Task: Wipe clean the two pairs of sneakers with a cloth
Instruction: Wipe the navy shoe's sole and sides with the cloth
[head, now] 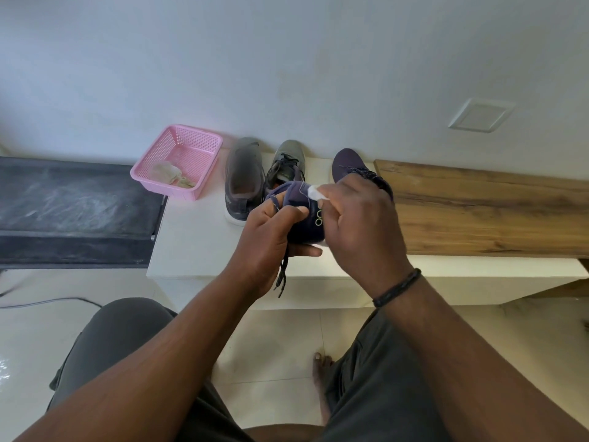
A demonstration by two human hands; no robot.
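One navy sneaker (302,224) held upright, tongue up.

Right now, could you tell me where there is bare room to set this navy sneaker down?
Bare white ledge lies in front of the pink basket, and the wooden board at right is bare. The grey sneakers and second navy sneaker crowd the back.
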